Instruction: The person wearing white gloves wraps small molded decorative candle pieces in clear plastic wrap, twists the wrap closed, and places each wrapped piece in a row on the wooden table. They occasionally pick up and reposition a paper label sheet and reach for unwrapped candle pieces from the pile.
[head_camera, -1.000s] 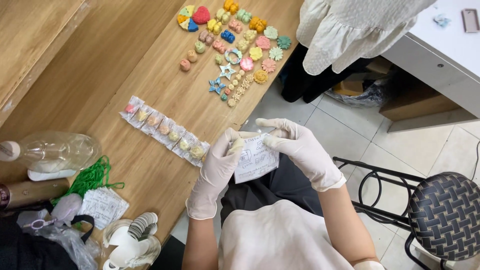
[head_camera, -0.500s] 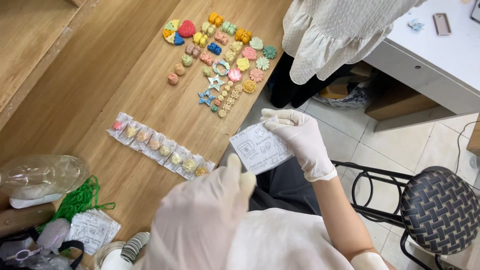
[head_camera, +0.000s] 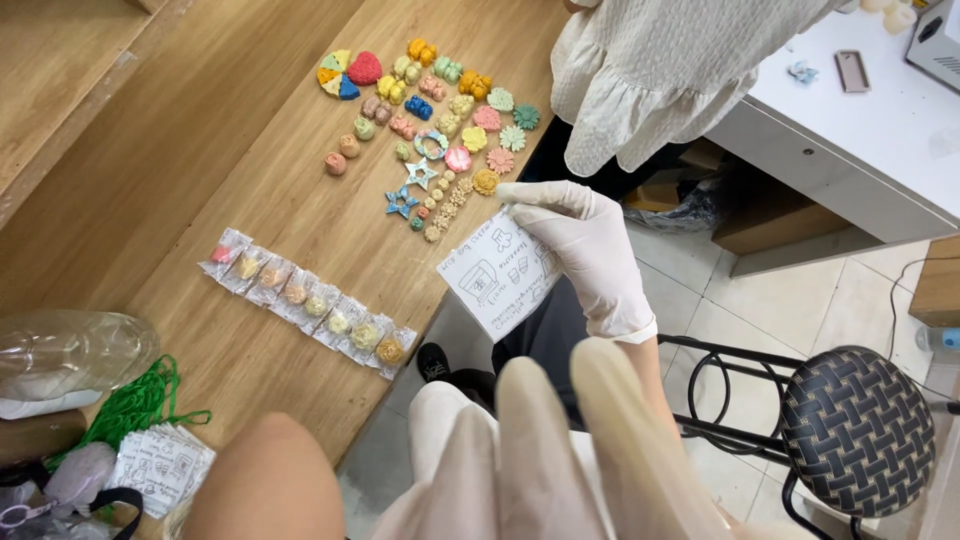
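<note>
Wooden table, right hand pinching printed card, left hand raised close, grip unclear

A long wooden worktable with a raised plank edge fills the left side. Pale floor tiles with dark grout lie to the right. A black metal stool with a woven seat stands there, near a white cabinet. Light is even and soft.
</note>
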